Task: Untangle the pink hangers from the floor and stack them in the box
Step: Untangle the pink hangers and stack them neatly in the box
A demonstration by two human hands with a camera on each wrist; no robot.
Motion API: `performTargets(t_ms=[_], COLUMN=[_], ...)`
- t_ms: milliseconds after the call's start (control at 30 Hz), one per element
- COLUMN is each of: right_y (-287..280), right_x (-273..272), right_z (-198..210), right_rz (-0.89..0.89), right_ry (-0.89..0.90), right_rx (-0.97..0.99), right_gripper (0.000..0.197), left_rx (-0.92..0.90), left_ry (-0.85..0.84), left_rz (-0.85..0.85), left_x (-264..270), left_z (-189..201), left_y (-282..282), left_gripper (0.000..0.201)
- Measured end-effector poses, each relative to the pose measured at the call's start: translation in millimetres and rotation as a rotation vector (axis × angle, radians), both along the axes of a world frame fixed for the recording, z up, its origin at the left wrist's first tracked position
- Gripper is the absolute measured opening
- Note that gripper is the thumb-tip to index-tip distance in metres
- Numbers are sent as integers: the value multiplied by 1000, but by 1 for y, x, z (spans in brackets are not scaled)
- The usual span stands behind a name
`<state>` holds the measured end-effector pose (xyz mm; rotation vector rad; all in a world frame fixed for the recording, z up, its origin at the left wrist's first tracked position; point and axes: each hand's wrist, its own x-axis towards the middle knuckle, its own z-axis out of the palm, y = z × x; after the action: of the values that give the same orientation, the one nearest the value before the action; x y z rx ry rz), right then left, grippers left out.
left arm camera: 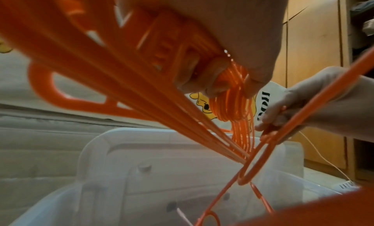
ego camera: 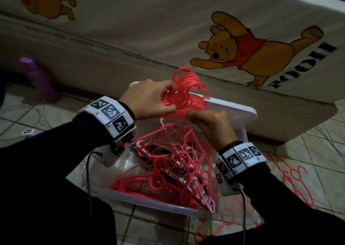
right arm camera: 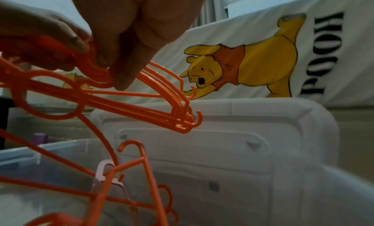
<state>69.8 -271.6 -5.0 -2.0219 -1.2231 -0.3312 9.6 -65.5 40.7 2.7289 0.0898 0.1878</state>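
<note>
At the far left of the head view, a purple bottle point(ego camera: 40, 78) is standing on the tiled floor point(ego camera: 16, 114) beside the base of a bed draped in a sheet point(ego camera: 149, 30) printed with a yellow bear point(ego camera: 248, 52). Moving right, the left hand point(ego camera: 149, 99) is gripping a gathered bundle of pink hangers point(ego camera: 188, 93) with its fingers curled round the necks, the hooks fanning out above the far rim of the clear plastic box point(ego camera: 149, 201); the left wrist view is showing the same bundle point(left arm camera: 141, 88) packed tight in the fist. Just to the right and touching that bundle, the right hand point(ego camera: 211, 125) is pinching one more pink hanger point(right arm camera: 97, 75) between thumb and fingertips, holding it against the stack, with its lower part trailing down into the box. Under both hands, a loose tangle of hangers point(ego camera: 168, 170) is lying inside the box, some paler pink ones among them. Behind it a white lid point(ego camera: 237, 110) is leaning against the bed. Further right, a few hangers on the floor point(ego camera: 291, 175) are lying beside the box, and more are showing under its near corner.
</note>
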Motion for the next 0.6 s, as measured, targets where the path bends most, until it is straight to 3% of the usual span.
performTargets(t_ms=[133,300,500,600], right_y=[-3,-7,-2,5], right_x=[-2,-5,-3,-3], right_z=[1,-5,6,10], right_rz=[96,92,78,39], right_ry=[-201,-250,-203,-74], right_rx=[-155,-291,-175,-47], right_gripper=[23,33,23,18], left_rx=[-37,-109,-159,-178], left_ry=[10,14,-14,-8], left_rz=[45,79,38,18], left_x=[3,8,7,6], left_z=[-1,-1,-6,-9], left_y=[0,3,3,-3], left_gripper=[64,65,63,63])
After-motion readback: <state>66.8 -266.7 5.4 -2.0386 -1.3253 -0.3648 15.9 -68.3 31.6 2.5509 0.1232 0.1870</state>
